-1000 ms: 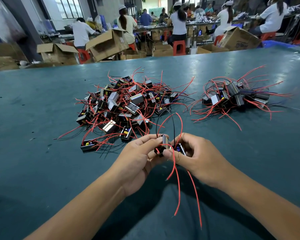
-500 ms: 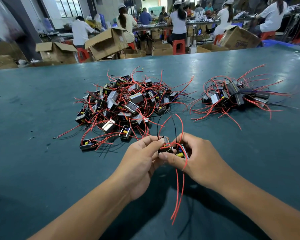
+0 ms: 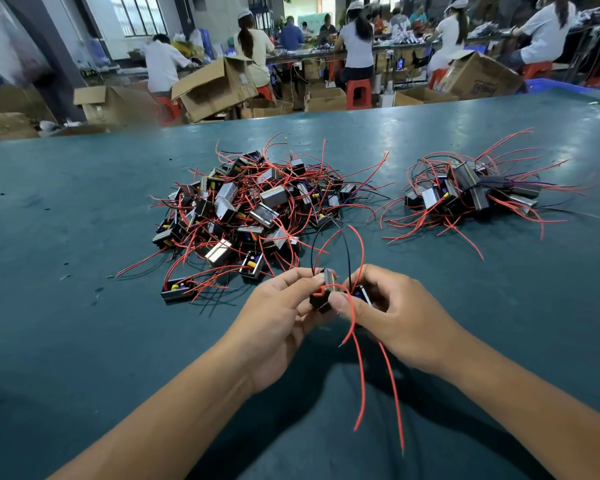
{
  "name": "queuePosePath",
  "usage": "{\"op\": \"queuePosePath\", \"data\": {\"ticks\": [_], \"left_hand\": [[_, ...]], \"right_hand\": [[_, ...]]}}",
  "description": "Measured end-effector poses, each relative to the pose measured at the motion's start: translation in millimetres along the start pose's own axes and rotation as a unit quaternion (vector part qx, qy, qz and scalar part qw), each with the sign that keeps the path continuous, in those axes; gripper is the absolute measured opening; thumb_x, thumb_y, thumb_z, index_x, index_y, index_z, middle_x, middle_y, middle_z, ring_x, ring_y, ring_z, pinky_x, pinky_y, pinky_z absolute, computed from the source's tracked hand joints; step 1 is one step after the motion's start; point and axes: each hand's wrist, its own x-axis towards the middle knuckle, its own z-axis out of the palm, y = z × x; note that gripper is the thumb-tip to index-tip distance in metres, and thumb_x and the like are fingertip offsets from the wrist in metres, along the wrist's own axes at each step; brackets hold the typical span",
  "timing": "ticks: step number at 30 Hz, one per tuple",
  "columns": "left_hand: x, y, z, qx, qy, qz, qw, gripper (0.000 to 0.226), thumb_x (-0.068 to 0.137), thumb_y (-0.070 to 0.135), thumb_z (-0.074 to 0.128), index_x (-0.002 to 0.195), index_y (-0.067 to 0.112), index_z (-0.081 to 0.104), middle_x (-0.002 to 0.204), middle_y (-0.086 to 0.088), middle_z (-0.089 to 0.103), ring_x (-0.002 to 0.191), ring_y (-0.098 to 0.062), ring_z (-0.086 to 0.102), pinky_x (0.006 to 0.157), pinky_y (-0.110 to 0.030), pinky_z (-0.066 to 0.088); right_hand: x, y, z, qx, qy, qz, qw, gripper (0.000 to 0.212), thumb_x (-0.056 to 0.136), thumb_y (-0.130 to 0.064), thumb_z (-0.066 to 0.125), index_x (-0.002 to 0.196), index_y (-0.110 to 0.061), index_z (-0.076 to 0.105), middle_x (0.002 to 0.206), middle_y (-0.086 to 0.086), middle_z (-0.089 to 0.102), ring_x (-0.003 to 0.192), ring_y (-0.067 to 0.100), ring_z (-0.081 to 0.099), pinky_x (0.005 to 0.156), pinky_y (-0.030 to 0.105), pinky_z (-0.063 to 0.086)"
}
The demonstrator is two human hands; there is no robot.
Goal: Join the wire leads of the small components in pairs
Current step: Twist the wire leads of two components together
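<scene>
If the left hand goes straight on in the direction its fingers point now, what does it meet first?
The left hand points right, toward the right hand. It already holds a small black part, so the first new thing would probably be the right thumb, which lies almost against that part. Depth is hard to judge.

Factory floor: seated workers (image 3: 357,46), cardboard boxes (image 3: 219,88).

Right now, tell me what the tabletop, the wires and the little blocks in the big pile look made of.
Tabletop: smooth teal sheet, perhaps vinyl or rubber; faint sheen, scuffs. Wires: red, glossy, bendy, likely plastic-coated. Blocks in the big pile: shiny silver faces suggest metal; black frames look like plastic.
</scene>
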Motion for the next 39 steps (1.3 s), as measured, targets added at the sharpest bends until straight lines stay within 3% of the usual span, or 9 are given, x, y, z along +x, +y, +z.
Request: {"op": "queuePosePath", "data": {"ticks": [3,6,12,15,18,20,25,32,39], "left_hand": [[3.5,5.0,-7.0,0.012,0.005,0.003,1.000,0.014,0.094,0.006,0.060,0.106,0.001,0.065,0.083,-0.014,0.069,0.065,-0.016,0.069,0.060,-0.025,0.059],[6.9,11.8,-15.2,0.030,0.029,0.012,0.999,0.015,0.092,0.003,0.060,0.106,0.000,0.065,0.090,-0.021,0.067,0.070,-0.022,0.070,0.055,-0.024,0.058],[9.0,14.4,-22.7,0.042,0.009,-0.003,0.999,0.013,0.095,0.000,0.056,0.104,-0.004,0.065,0.091,-0.021,0.067,0.067,-0.020,0.069,0.060,-0.024,0.060],[10.6,12.0,-24.1,0.085,0.012,0.003,0.996,0.016,0.095,0.000,0.057,0.108,-0.006,0.065,0.097,-0.021,0.067,0.074,-0.022,0.067,0.063,-0.024,0.059],[13.0,8.7,-26.1,0.191,0.033,0.042,0.980,0.014,0.094,0.002,0.062,0.106,-0.001,0.068,0.098,-0.028,0.066,0.084,-0.028,0.066,0.067,-0.027,0.059],[13.8,7.4,-26.9,0.235,0.038,0.057,0.970,0.011,0.093,0.005,0.065,0.102,0.003,0.070,0.102,-0.029,0.069,0.082,-0.025,0.069,0.067,-0.029,0.060],[13.5,4.2,-29.6,0.232,0.024,0.054,0.971,0.009,0.094,0.009,0.066,0.098,0.009,0.074,0.101,-0.022,0.073,0.087,-0.027,0.073,0.066,-0.027,0.058],[16.0,3.3,-30.8,0.176,-0.013,0.031,0.984,0.019,0.094,-0.002,0.060,0.104,0.006,0.074,0.097,-0.019,0.072,0.083,-0.020,0.069,0.068,-0.022,0.056],[17.9,0.8,-35.0,0.209,-0.014,0.041,0.977,0.021,0.091,-0.002,0.065,0.100,0.014,0.075,0.086,-0.008,0.072,0.080,-0.018,0.071,0.070,-0.025,0.057]], "right_hand": [[2.6,1.1,-5.5,0.138,-0.071,0.063,0.986,0.030,0.094,-0.039,0.060,0.093,-0.009,0.062,0.069,0.008,0.052,0.063,0.023,0.043,0.048,0.030,0.037],[4.8,1.1,-12.3,0.272,-0.114,0.129,0.947,0.017,0.101,-0.011,0.048,0.099,-0.003,0.062,0.082,0.013,0.059,0.068,0.028,0.048,0.046,0.024,0.044],[9.5,6.2,-17.1,0.389,-0.109,0.180,0.897,0.017,0.098,-0.008,0.052,0.110,0.001,0.060,0.094,0.021,0.064,0.062,0.019,0.059,0.050,0.020,0.051],[10.2,9.8,-18.7,0.362,-0.101,0.170,0.911,0.015,0.098,-0.008,0.054,0.108,0.001,0.062,0.091,0.019,0.067,0.063,0.020,0.061,0.052,0.022,0.052],[9.4,14.2,-18.4,0.217,-0.067,0.119,0.967,0.010,0.097,-0.008,0.058,0.105,-0.007,0.064,0.083,0.014,0.071,0.065,0.024,0.062,0.061,0.031,0.055],[9.6,15.2,-17.7,0.164,-0.056,0.103,0.980,0.009,0.097,-0.010,0.060,0.104,-0.013,0.065,0.083,0.012,0.073,0.066,0.028,0.066,0.066,0.037,0.058],[10.2,16.3,-17.7,0.159,-0.030,0.088,0.983,0.009,0.095,-0.013,0.062,0.102,-0.017,0.066,0.072,0.002,0.073,0.056,0.023,0.068,0.057,0.022,0.052],[11.4,19.9,-18.1,0.180,-0.032,0.100,0.978,0.011,0.096,-0.012,0.062,0.104,-0.017,0.068,0.081,0.010,0.074,0.063,0.028,0.066,0.078,0.045,0.055],[12.2,21.5,-22.9,0.144,-0.022,0.123,0.982,0.019,0.097,-0.011,0.059,0.099,-0.027,0.071,0.082,0.007,0.073,0.064,0.028,0.071,0.070,0.037,0.060]]}}
